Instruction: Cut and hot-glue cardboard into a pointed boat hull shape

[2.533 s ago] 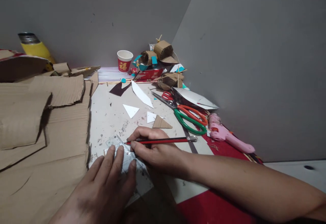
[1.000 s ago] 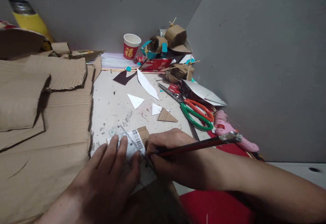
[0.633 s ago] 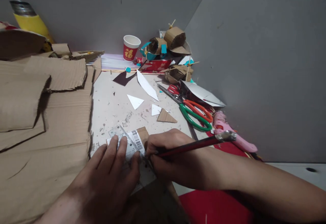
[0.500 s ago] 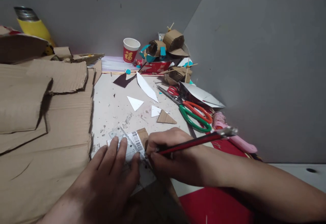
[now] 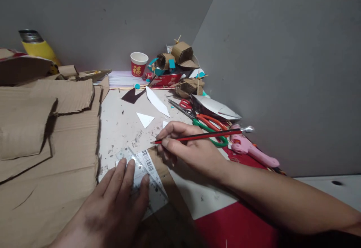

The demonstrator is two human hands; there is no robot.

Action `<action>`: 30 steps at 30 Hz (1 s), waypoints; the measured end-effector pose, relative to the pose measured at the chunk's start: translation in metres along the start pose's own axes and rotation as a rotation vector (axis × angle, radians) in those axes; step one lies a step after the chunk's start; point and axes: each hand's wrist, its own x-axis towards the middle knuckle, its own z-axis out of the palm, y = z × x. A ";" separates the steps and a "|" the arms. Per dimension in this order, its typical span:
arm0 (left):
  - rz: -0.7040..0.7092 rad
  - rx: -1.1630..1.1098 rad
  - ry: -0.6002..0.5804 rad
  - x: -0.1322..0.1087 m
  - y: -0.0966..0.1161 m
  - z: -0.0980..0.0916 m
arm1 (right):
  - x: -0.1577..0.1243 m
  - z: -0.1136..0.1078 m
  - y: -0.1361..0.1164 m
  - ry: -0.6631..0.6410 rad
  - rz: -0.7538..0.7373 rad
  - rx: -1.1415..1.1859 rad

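The right hand pinches a red-and-black pencil between thumb and index finger, its remaining fingers loosely curled; the point seems lifted, just beyond the far end of the labelled cardboard piece. That cardboard lies below and left of this pinch, under a clear ruler. The left hand lies flat, fingers slightly parted, grasping nothing: it bears down on the ruler, presumably to stop it slipping. Scissors sit behind the pencil grip, a pink glue gun to its right, probably for easy reach.
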 end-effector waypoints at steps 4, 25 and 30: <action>0.010 -0.006 -0.025 0.002 -0.003 -0.007 | 0.002 0.001 0.007 -0.019 -0.009 -0.078; -0.089 -0.064 0.035 -0.001 0.004 0.013 | 0.006 0.015 0.023 -0.127 -0.259 -0.449; -0.082 -0.079 0.035 0.001 0.004 0.011 | 0.006 0.016 0.024 -0.141 -0.248 -0.452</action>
